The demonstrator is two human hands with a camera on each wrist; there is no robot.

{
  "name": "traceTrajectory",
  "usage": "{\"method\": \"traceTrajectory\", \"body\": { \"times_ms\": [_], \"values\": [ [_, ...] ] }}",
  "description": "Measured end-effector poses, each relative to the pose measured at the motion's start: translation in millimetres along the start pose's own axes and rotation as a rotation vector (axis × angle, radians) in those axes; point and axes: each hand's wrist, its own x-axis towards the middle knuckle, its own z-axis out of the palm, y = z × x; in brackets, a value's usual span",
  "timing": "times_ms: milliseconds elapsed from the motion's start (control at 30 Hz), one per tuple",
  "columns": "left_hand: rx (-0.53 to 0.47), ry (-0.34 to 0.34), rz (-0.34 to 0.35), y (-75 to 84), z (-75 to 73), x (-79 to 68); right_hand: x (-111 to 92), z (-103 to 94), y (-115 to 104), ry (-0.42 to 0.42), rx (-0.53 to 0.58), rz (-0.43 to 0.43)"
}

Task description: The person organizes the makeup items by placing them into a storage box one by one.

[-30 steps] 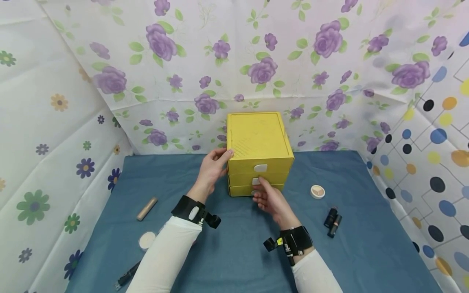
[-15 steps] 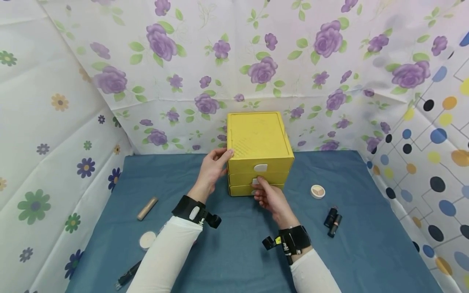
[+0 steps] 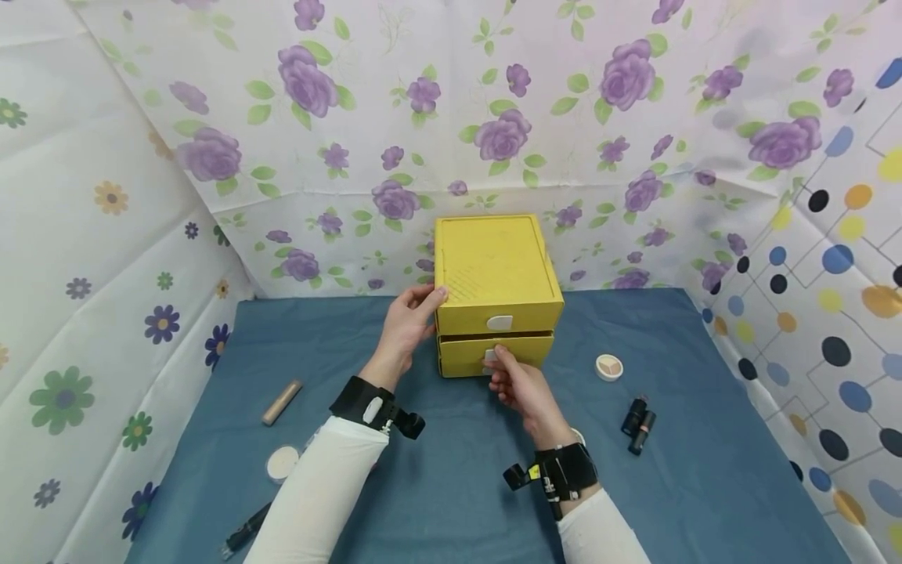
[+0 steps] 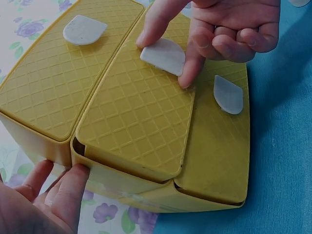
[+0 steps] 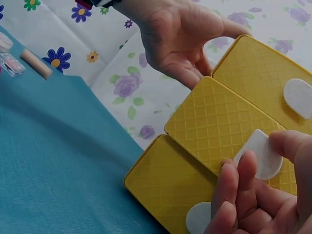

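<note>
A yellow three-drawer box (image 3: 496,262) stands against the back cloth, with a white tab handle on each drawer. My right hand (image 3: 521,388) pinches the middle drawer's handle (image 5: 261,155) between thumb and index finger, the other fingers curled beneath. That middle drawer (image 4: 136,112) sticks out a little past the top drawer (image 4: 63,78) and the bottom one (image 4: 219,156), and a dark gap shows above it. My left hand (image 3: 405,325) presses the box's left side with its fingers, its thumb on the top edge. What lies inside the drawer is hidden.
On the blue cloth (image 3: 451,486), a gold tube (image 3: 283,403), a round white compact (image 3: 283,464) and a dark slim item (image 3: 247,533) lie left. A three-shade round palette (image 3: 609,367) and two dark lipstick-like tubes (image 3: 637,423) lie right. Patterned cloths stand around.
The middle drawer has slid slightly out toward me with my right hand on its handle, and a gap has appeared below the top drawer. My left hand has stayed on the box.
</note>
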Motion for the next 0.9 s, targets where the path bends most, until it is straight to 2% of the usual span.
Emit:
{"method": "traceTrajectory", "body": {
  "times_ms": [200,600,900],
  "values": [
    [-0.002,-0.003,-0.002,-1.2,-0.5,0.6,-9,-0.6,6,0.012,-0.015,-0.011],
    [-0.001,-0.002,-0.011,0.4,-1.6,1.4,-29,-1.1,16,-0.028,-0.025,-0.04],
    [-0.016,-0.006,-0.02,-1.2,-1.8,2.6,-48,-2.2,26,-0.005,-0.055,-0.059]
  ]
}}
